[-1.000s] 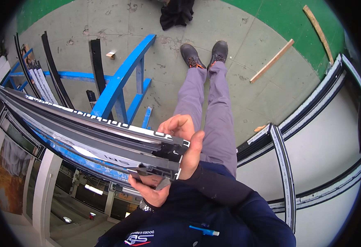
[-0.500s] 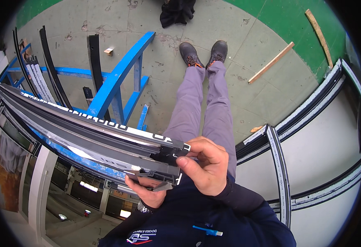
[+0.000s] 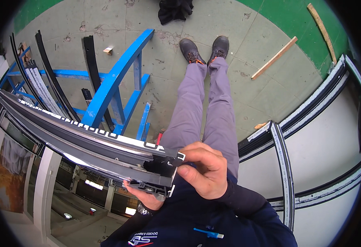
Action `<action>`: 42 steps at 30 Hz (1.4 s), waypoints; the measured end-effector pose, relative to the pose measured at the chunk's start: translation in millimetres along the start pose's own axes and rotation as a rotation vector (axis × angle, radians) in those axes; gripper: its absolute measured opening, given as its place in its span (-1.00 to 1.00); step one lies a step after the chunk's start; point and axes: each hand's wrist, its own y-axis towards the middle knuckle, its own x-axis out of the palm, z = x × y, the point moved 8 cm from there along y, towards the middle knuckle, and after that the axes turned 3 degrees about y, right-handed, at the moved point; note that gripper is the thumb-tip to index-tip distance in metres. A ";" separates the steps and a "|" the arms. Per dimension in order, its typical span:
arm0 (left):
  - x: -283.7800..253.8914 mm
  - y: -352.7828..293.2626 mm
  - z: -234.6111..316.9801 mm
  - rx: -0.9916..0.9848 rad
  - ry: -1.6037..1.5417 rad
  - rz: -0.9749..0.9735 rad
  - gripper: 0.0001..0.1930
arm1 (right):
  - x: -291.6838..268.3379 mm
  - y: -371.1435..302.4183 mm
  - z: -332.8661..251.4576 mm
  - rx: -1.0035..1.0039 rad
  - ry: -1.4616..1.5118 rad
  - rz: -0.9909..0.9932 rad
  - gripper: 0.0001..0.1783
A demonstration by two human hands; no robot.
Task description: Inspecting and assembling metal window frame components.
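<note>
While the left hand (image 3: pixel 149 201) clasped the dark channel profile (image 3: pixel 94 145), the right hand (image 3: pixel 206 172) met its end, pinch indeterminable; printed white tape (image 3: pixel 127 140) extended leftward.

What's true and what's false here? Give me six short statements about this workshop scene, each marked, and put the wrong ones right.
1. The right hand is at the end of the long dark bar. True.
2. The watch is on the right wrist. False: it is on the left.
3. The left hand is at the side of the bar nearer the belly. True.
4. The blue stand is right of the legs. False: it is left of them.
5. The shoes are white. False: they are dark.
6. A wooden strip lies on the floor. True.
</note>
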 end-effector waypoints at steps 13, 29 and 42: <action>-0.3 -6.8 -7.7 0.001 -0.098 0.157 0.07 | 68.1 15.2 86.1 0.283 0.600 -0.218 -0.04; -6.9 -3.7 -26.6 -0.034 -0.123 0.126 -0.13 | 29.5 5.4 72.2 0.175 0.242 0.177 -0.36; -19.4 -2.3 -23.6 0.042 0.050 -0.059 -0.30 | 0.5 2.0 71.5 0.254 0.385 -0.270 -0.73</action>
